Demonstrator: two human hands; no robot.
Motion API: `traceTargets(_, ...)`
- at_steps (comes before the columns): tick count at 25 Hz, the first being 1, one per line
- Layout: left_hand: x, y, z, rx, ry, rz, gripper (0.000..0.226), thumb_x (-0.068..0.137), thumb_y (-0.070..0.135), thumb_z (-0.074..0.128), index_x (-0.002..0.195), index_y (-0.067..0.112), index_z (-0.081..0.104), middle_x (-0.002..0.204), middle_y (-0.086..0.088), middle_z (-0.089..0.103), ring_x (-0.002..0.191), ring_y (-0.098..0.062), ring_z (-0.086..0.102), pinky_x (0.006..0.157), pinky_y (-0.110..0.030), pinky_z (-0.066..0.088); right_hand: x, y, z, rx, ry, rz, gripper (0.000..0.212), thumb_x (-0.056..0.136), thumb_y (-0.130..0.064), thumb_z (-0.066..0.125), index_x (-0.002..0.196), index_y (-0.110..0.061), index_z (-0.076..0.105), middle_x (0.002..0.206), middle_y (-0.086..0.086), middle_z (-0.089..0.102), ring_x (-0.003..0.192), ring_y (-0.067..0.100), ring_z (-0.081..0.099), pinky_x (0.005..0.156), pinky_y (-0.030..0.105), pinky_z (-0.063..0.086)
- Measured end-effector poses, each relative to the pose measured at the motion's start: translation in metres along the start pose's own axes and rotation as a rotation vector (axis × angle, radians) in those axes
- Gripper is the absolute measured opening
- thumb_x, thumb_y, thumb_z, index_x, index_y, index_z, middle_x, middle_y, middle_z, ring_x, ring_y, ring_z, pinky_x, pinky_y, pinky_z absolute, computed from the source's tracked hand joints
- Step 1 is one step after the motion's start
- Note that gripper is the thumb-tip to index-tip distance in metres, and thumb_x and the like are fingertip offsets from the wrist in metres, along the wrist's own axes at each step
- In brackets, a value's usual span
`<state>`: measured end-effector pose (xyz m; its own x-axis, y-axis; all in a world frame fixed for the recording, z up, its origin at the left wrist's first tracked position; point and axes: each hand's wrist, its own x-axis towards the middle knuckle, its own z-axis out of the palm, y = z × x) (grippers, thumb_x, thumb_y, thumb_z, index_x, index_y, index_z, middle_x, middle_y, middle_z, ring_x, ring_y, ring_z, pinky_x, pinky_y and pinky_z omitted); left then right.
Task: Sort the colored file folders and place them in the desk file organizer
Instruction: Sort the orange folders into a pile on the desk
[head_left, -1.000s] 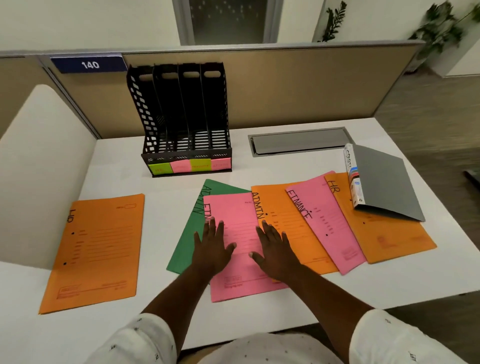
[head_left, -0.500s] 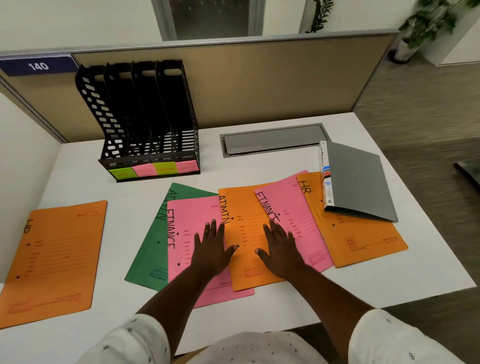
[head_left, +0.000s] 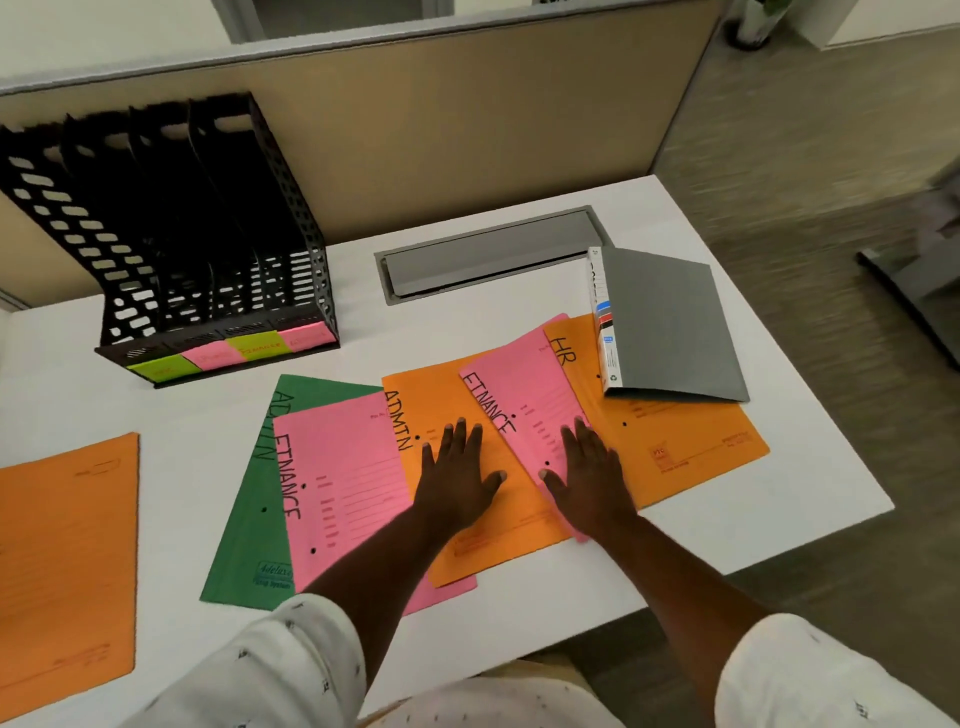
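Left hand (head_left: 457, 470) flat on orange ADMIN folder (head_left: 434, 397), right hand (head_left: 589, 475) flat on rightmost pink FINANCE folder (head_left: 524, 384), neither gripping; probably spreading the labels into view.

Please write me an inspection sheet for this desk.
Surface: white desk with grey hatch.
Job's things: black organizer, no folders visible; overlapping green ADMIN folder, left pink FINANCE folder, orange ADMIN folder, right pink FINANCE folder, orange HR folder; lone orange folder left.
Clutter: grey binder on orange HR folder.
Hands: left hand flat on orange ADMIN folder, right hand on right pink FINANCE folder's edge.
Cables: nothing seen.
Surroundings: beige partition.
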<state>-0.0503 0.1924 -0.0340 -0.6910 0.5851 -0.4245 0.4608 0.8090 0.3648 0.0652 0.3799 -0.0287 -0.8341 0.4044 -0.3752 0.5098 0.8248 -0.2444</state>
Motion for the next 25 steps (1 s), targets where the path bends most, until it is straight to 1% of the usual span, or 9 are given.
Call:
traceTargets(4, 0.008, 0.017, -0.005, 0.04, -0.033, 0.142, 0.084, 0.099, 0.065, 0.033, 0.162, 0.018, 0.002, 0.17, -0.01, -0.003, 0.156, -0.029, -0.006, 0.122, -0.058, 0.001, -0.015, 0.004, -0.006, 0.041, -0.002, 0.098, 0.081, 0.101, -0.058, 0.038, 0.161, -0.017, 0.002, 0.168, 0.01, -0.003, 0.155, 0.031, 0.002, 0.123, 0.054, 0.008)
traceTargets(7, 0.017, 0.026, -0.008, 0.084, -0.004, 0.214, 0.084, 0.099, 0.063, 0.034, 0.162, 0.016, 0.004, 0.17, -0.012, 0.0, 0.156, -0.031, -0.002, 0.122, -0.059, 0.003, -0.023, 0.005, -0.007, 0.036, 0.05, 0.102, 0.08, 0.101, -0.057, 0.039, 0.161, -0.017, 0.003, 0.168, 0.01, -0.002, 0.155, 0.031, 0.002, 0.124, 0.055, 0.009)
traceTargets(9, 0.02, 0.039, -0.004, 0.094, -0.029, 0.23, 0.084, 0.099, 0.063, 0.034, 0.162, 0.016, 0.004, 0.169, -0.012, -0.001, 0.156, -0.031, -0.003, 0.122, -0.058, 0.001, -0.03, 0.013, -0.01, 0.05, 0.057, 0.113, 0.08, 0.101, -0.056, 0.039, 0.161, -0.016, 0.005, 0.168, 0.01, -0.001, 0.155, 0.031, 0.002, 0.124, 0.055, 0.01)
traceTargets(13, 0.03, 0.072, 0.013, 0.097, -0.004, 0.221, 0.084, 0.099, 0.063, 0.034, 0.162, 0.017, 0.002, 0.169, -0.011, -0.002, 0.156, -0.03, -0.004, 0.122, -0.057, 0.0, -0.023, 0.056, -0.017, 0.022, 0.072, 0.097, 0.079, 0.101, -0.058, 0.038, 0.16, -0.016, 0.007, 0.169, 0.008, -0.001, 0.155, 0.029, 0.002, 0.124, 0.054, 0.009)
traceTargets(17, 0.045, 0.117, 0.039, 0.058, 0.002, 0.119, 0.085, 0.098, 0.064, 0.036, 0.161, 0.014, 0.008, 0.169, -0.012, 0.009, 0.156, -0.031, 0.007, 0.124, -0.055, 0.008, -0.003, 0.119, -0.023, 0.009, 0.03, 0.043, 0.078, 0.101, -0.056, 0.04, 0.16, -0.016, 0.01, 0.169, 0.008, 0.003, 0.155, 0.029, 0.005, 0.123, 0.054, 0.01)
traceTargets(19, 0.054, 0.148, 0.051, -0.03, 0.014, 0.046, 0.087, 0.096, 0.064, 0.043, 0.159, 0.01, 0.017, 0.166, -0.014, 0.022, 0.152, -0.033, 0.023, 0.123, -0.053, 0.021, 0.007, 0.153, -0.03, -0.014, 0.003, 0.022, 0.077, 0.101, -0.055, 0.041, 0.16, -0.016, 0.011, 0.168, 0.008, 0.005, 0.154, 0.03, 0.007, 0.123, 0.054, 0.011)
traceTargets(21, 0.062, 0.18, 0.06, -0.164, 0.04, -0.056, 0.085, 0.094, 0.064, 0.051, 0.155, 0.009, 0.027, 0.158, -0.015, 0.038, 0.142, -0.035, 0.04, 0.115, -0.053, 0.036, 0.014, 0.185, -0.035, -0.024, -0.03, 0.008, 0.077, 0.101, -0.055, 0.041, 0.16, -0.016, 0.012, 0.168, 0.009, 0.006, 0.154, 0.03, 0.009, 0.123, 0.055, 0.012)
traceTargets(22, 0.065, 0.193, 0.06, -0.253, 0.054, -0.119, 0.086, 0.093, 0.063, 0.054, 0.154, 0.009, 0.028, 0.156, -0.015, 0.04, 0.139, -0.036, 0.043, 0.112, -0.054, 0.039, 0.016, 0.197, -0.037, -0.028, -0.04, 0.003, 0.077, 0.101, -0.056, 0.04, 0.16, -0.016, 0.011, 0.168, 0.009, 0.005, 0.154, 0.03, 0.009, 0.123, 0.055, 0.012)
traceTargets(25, 0.086, 0.217, 0.053, -0.438, 0.068, -0.295, 0.087, 0.094, 0.06, 0.055, 0.158, 0.013, 0.02, 0.159, -0.014, 0.035, 0.143, -0.039, 0.039, 0.114, -0.059, 0.035, 0.021, 0.228, -0.044, -0.034, -0.076, -0.02, 0.077, 0.101, -0.056, 0.039, 0.16, -0.015, 0.011, 0.168, 0.009, 0.003, 0.154, 0.031, 0.008, 0.123, 0.054, 0.011)
